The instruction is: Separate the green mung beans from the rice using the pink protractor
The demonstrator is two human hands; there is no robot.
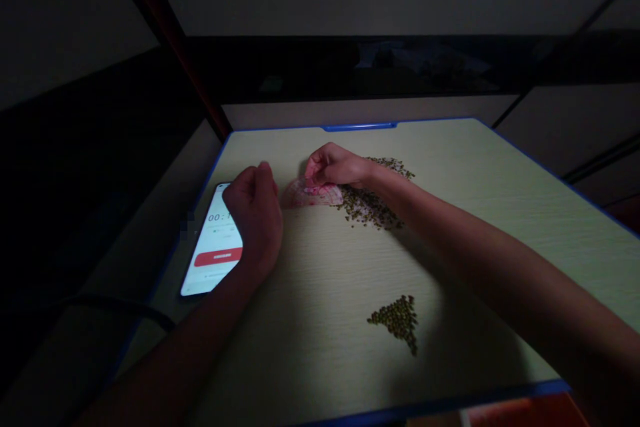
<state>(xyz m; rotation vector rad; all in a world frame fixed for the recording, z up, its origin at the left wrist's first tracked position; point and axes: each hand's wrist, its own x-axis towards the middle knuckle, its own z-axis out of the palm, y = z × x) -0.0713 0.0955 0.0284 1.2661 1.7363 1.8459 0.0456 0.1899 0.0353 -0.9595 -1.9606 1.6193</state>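
On the left side of the tabletop (310, 320), a phone (205, 267) lies face up, screen lit, timer-like digits and a red bar showing. Black cable (150, 313) near its lower end; snagging that could shake things.

Next, left hand (256, 213): fingers curled, overlapping the phone's right side in view. Can't tell if it touches the phone or holds anything. Risk: a dropped wrist nudges the phone or taps the screen.

Centre: clear half-disc with pink print (313, 197), looks flat, straight edge toward the person. Right hand (334, 165) is over its far curved side, thumb and fingers bunched, well clear of the left hand. Can't tell if they're clamped on the disc or on something small. Risk: uneven pressure skids the disc into the grains.

Right of that: loose pile of small greenish grains (367, 208), partly hidden by the right forearm. Forearm dips or sweeps, they scatter.

Nearer the person: triangular patch of grains (399, 320), packed close. Elbow drag or a bump breaks the shape.

Containers: none visible around either batch; grains sit straight on the surface. Blue edging (540, 389) runs round it; can't tell if it's raised enough to stop rollers.
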